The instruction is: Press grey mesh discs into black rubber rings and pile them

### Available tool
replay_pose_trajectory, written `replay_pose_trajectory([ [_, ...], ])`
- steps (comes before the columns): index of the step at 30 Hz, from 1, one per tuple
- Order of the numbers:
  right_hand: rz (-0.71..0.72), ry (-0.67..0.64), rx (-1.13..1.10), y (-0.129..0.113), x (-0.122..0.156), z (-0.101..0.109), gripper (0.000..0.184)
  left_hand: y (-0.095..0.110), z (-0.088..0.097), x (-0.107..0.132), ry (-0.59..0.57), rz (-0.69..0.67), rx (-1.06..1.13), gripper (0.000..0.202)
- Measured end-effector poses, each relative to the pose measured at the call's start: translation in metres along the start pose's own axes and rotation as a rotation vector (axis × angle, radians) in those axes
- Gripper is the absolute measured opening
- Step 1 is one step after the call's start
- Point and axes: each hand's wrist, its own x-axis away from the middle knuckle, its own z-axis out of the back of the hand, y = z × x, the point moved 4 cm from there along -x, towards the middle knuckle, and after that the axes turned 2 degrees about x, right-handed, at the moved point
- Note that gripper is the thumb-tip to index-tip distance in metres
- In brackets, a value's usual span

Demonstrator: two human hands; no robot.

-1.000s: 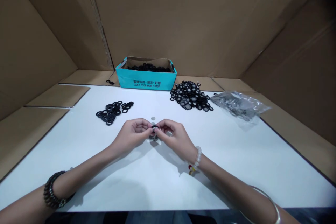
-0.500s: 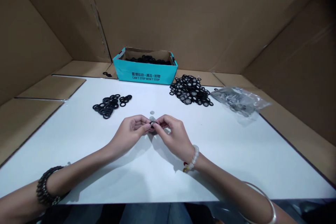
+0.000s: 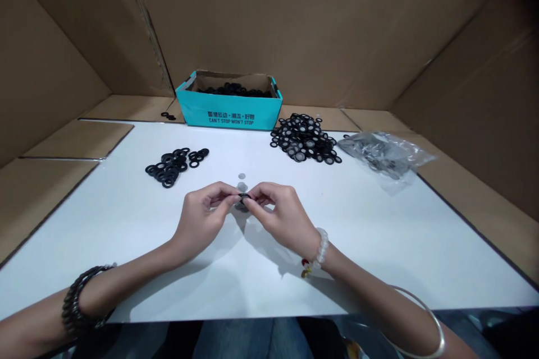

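Between the fingertips of both hands is a black ring (image 3: pixel 245 195), held a little above the white table. My left hand (image 3: pixel 206 210) pinches its left side, thumb against fingers. On its right side my right hand (image 3: pixel 280 213) grips it in the same way. Whether a disc sits inside the ring is hard to make out. Small grey discs (image 3: pixel 241 185) lie on the table just behind and under the fingers. To the left rests a loose group of black rings (image 3: pixel 168 168). A larger heap of black rings with grey centres (image 3: pixel 304 139) is at the back right.
A turquoise box (image 3: pixel 229 111) with many black rings inside stands at the back. On the right lies a clear plastic bag (image 3: pixel 385 154) of grey discs. Cardboard walls (image 3: pixel 269 22) enclose the white table (image 3: pixel 362 241). A few rings (image 3: pixel 167 116) lie left of the box.
Both hands stay at the ring, which now looks tilted more edge-on. My left wrist has bent and risen slightly. The whole view has shifted a little.
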Motion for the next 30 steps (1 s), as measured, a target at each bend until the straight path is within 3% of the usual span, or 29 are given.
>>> replay_pose_trajectory([
  [10, -0.277, -0.046, -0.349, 0.019, -0.003, -0.006, 0.017, -0.001, -0.007, -0.007, -0.124, 0.18, 0.228, 0.019],
  [14, -0.208, -0.085, -0.325, 0.018, -0.002, -0.007, 0.018, -0.001, -0.01, -0.009, -0.219, 0.175, 0.193, 0.019],
  [19, -0.036, -0.034, -0.188, 0.011, 0.004, -0.006, 0.019, 0.005, -0.01, -0.006, -0.297, -0.006, -0.051, 0.011],
  [23, -0.003, -0.013, -0.132, 0.009, 0.01, -0.008, 0.02, 0.007, -0.009, -0.002, -0.317, -0.046, -0.22, 0.01],
  [30, 0.035, -0.012, -0.1, 0.008, 0.011, -0.011, 0.019, 0.004, -0.01, -0.003, -0.362, -0.069, -0.287, 0.014],
])
